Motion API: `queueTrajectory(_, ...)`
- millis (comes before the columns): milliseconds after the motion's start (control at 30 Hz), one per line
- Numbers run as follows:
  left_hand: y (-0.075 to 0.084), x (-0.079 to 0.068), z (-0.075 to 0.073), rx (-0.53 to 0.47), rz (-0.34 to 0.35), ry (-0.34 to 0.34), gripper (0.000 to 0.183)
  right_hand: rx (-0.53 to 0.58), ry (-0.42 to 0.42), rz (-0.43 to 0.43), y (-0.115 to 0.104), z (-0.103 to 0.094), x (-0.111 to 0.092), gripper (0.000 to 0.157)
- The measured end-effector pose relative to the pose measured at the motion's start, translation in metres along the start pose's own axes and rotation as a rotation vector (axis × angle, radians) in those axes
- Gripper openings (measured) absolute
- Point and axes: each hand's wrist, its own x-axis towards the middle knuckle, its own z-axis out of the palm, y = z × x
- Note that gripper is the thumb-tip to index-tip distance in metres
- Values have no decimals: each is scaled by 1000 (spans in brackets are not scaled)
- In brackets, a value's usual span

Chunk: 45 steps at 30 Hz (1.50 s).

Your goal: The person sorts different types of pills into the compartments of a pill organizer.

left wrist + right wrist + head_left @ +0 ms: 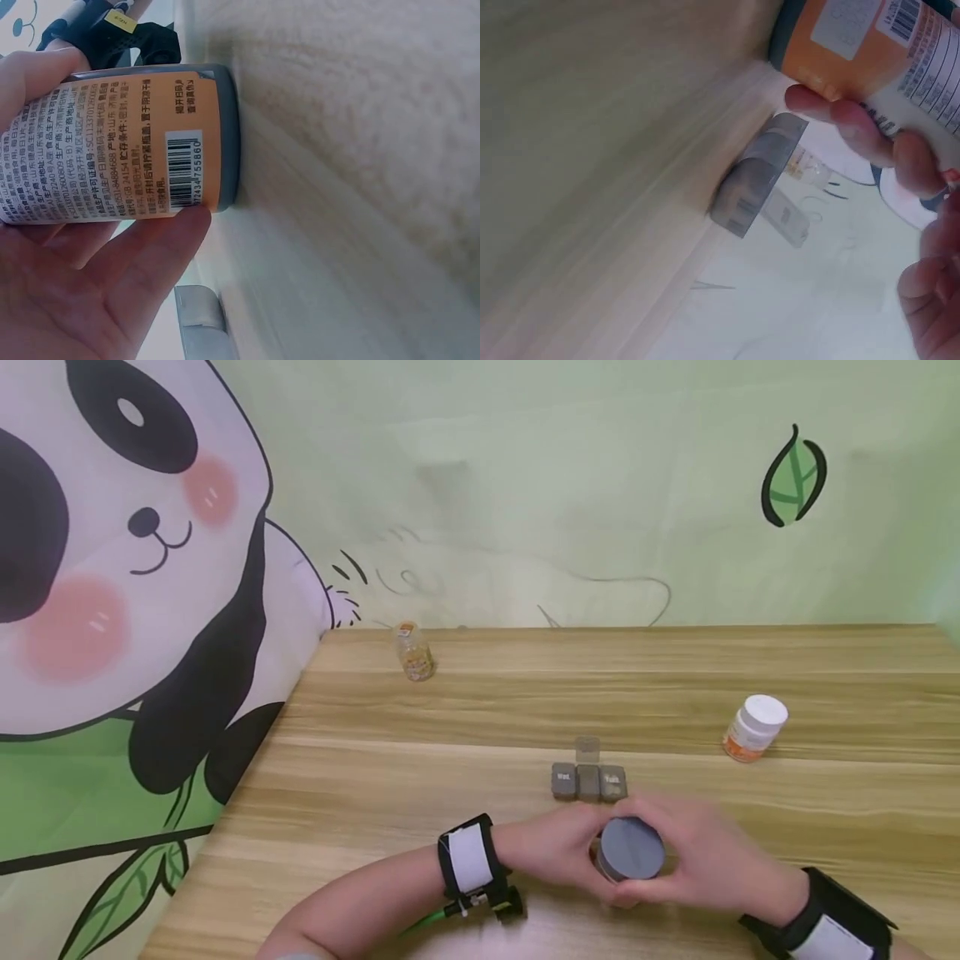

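A supplement bottle [112, 150] with an orange and white label and a dark base stands on the table; in the head view its grey lid [632, 849] faces up. My left hand [558, 847] grips it from the left. From the right, my right hand [712, 852] curls thumb and fingers around it near the lid. Just beyond the hands lies a small grey pill organizer [564, 782], its middle lid [588, 749] flipped up. The right wrist view also shows the organizer [754, 176] beside the bottle. The bottle's contents are hidden.
A white-capped bottle [756, 728] with an orange label band stands at the right of the wooden table [465, 727]. Near the back left edge is a clear bottle [416, 653] with yellowish contents. A green cloth with a panda print [150, 527] hangs behind.
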Motion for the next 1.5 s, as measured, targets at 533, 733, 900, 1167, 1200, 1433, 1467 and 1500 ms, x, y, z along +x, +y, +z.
queueTrajectory(533,-3,2,2,-18,-35,13,50,213,-68,125,-3,-12,-6,60)
queueTrajectory(733,-3,2,3,-53,-42,-1,48,353,-144,85,-6,-13,-7,66)
queueTrajectory(900,-3,3,4,-35,-16,7,47,313,-138,131,-13,-11,-8,68)
queueTrajectory(1167,-2,2,5,-33,-18,23,46,229,-37,299,-13,-5,-11,78)
queueTrajectory(1200,-2,2,5,-27,-22,21,45,208,-16,300,-12,-5,-12,80)
queueTrajectory(1433,-2,1,5,-32,-18,26,48,187,55,278,-4,-10,-20,73)
queueTrajectory(1467,-2,1,5,-30,-20,27,48,207,59,266,-3,-11,-21,68)
queueTrajectory(1500,-2,1,5,-31,-23,26,48,231,58,260,-3,-12,-22,62)
